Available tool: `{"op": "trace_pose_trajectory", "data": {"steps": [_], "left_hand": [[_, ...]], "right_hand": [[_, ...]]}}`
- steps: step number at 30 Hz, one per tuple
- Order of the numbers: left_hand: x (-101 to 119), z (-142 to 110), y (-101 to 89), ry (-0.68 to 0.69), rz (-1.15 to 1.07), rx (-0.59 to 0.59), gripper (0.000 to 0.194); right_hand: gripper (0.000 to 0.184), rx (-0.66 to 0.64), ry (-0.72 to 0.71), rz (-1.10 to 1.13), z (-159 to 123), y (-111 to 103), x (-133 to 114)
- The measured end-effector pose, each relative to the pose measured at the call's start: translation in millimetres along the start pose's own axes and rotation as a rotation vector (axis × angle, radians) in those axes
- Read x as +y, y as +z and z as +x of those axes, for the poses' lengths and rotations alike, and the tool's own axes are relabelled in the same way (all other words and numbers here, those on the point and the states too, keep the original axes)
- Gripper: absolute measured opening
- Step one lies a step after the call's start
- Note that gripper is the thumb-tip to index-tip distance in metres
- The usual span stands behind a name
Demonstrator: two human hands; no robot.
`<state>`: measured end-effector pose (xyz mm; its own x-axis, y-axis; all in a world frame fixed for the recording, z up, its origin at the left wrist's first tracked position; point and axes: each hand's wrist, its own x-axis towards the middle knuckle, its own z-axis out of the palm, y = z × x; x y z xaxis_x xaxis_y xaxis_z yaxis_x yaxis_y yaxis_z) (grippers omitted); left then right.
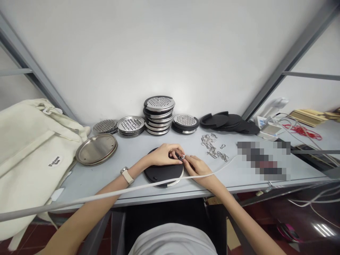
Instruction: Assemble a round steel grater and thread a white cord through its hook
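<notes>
A round black disc with a metal rim [162,173] lies on the grey table [111,170] in front of me. My left hand [166,154] rests on the disc's far edge with its fingers pinched together. My right hand [197,165] meets it from the right, fingers also pinched. Between the two hands sits a small metal clip [181,158] at the disc's rim; both hands hold it. A watch [126,175] is on my left wrist.
A pile of loose metal clips [214,146] lies to the right. Along the wall stand stacks of perforated metal discs [158,114], black covers [228,122] and a metal tray [96,148]. A cream bag [29,148] fills the left. A white cable [106,194] crosses the front.
</notes>
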<state>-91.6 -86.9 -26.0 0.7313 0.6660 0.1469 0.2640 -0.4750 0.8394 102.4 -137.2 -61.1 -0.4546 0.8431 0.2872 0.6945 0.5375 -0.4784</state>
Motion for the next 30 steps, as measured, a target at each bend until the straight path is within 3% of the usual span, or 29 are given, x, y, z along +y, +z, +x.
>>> {"op": "trace_pose_trajectory", "data": {"steps": [30], "left_hand": [[-1.8,-0.2,-0.4,-0.014,-0.048,-0.014,0.033]], "right_hand": [[0.027,0.010,0.033,0.119,-0.4,-2.3,-0.1]]}}
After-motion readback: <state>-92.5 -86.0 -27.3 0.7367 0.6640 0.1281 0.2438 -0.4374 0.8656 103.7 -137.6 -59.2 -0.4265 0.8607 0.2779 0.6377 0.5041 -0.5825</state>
